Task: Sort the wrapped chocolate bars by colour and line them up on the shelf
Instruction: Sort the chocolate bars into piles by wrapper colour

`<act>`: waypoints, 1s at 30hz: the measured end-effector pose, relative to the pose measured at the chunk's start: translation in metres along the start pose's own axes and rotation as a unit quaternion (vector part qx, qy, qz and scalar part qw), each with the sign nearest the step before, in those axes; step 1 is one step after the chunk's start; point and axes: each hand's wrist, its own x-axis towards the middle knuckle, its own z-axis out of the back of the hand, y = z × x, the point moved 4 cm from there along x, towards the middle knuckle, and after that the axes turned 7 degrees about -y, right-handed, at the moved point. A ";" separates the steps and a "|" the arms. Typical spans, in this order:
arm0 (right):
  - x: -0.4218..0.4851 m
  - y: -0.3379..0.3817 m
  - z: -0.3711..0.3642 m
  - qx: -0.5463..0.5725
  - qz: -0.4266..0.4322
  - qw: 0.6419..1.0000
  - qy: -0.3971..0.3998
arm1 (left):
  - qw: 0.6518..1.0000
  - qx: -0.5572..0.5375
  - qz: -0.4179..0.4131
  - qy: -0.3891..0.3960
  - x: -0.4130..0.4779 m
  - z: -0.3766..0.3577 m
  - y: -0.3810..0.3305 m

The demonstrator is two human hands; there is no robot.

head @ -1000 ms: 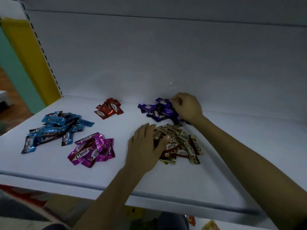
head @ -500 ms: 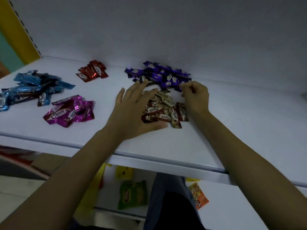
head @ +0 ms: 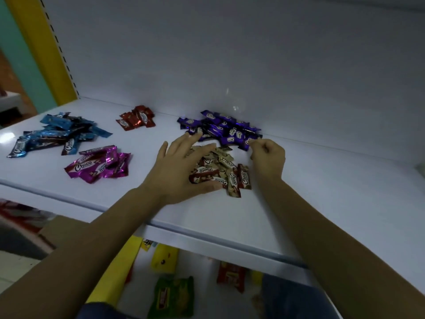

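The left hand (head: 181, 171) lies with straight, spread fingers on the gold bars (head: 226, 172), mid-shelf (head: 322, 199). The right hand (head: 268, 160) curls at the edge of the purple bars (head: 220, 128) just behind. Whether it pinches one, I cannot tell.

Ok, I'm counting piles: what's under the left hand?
Gold-wrapped bars lie under the left hand, spilling out to its right. How many its palm covers cannot be seen.

Forearms (head: 87, 247) bare right to the frame edge. Left hand (head: 181, 171) and right hand (head: 268, 157) bare as well. Dark blue trousers (head: 292, 298), denim-looking, low in view.
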 end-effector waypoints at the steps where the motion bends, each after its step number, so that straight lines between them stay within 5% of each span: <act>1: 0.001 -0.002 0.000 0.012 -0.012 1.000 0.000 | 0.999 -0.007 0.036 0.026 0.004 -0.003 0.001; 4: 0.001 -0.001 0.002 0.016 -0.032 0.999 0.022 | 0.995 0.018 0.083 0.058 0.012 -0.011 -0.002; 7: 0.000 0.002 0.007 0.003 -0.032 0.997 0.066 | 0.996 0.042 0.078 0.003 0.013 -0.009 -0.008; 16: -0.006 0.003 0.007 0.051 -0.056 0.993 0.092 | 0.996 0.082 -0.013 -0.036 0.041 0.014 -0.013; 24: -0.002 -0.002 0.004 0.103 -0.072 0.987 0.100 | 0.982 -0.099 0.047 -0.156 0.057 0.031 0.001; 30: -0.007 0.006 0.005 0.142 -0.099 0.975 0.142 | 0.912 -0.310 0.153 -0.222 0.055 0.040 -0.034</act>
